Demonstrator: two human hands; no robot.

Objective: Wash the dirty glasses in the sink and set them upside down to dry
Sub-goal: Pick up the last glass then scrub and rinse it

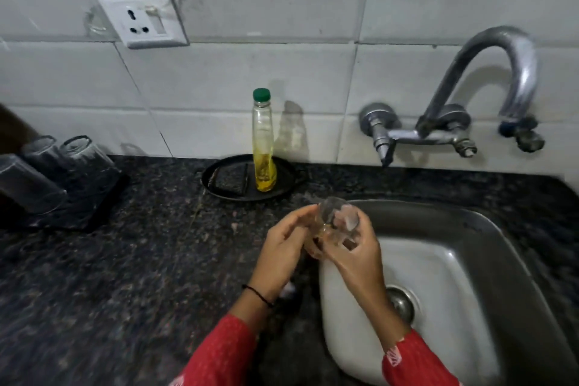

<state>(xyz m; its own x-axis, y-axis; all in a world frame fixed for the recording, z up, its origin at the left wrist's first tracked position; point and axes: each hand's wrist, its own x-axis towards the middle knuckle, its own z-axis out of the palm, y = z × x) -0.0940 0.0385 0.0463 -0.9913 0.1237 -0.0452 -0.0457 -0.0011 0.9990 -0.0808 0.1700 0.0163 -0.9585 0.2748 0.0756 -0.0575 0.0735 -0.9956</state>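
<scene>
Holding a clear glass (338, 219) over sink (488, 229) left rim: right grip (360, 254) curled round it & left grip (282, 247) pinched its side; other glasses (84, 155) stood upside down on tabletop (125, 260), far left.

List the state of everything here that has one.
glass, held tilted at the sink edge
left hand, holds the glass
right hand, grips the glass
tap, no water visible
bottle, upright, capped, partly full
drying glasses, upside down on dark mat

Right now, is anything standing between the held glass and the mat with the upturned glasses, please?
Nothing visible does: only counter lies between the glass and the mat; the tray with the bottle sits farther back.
</scene>
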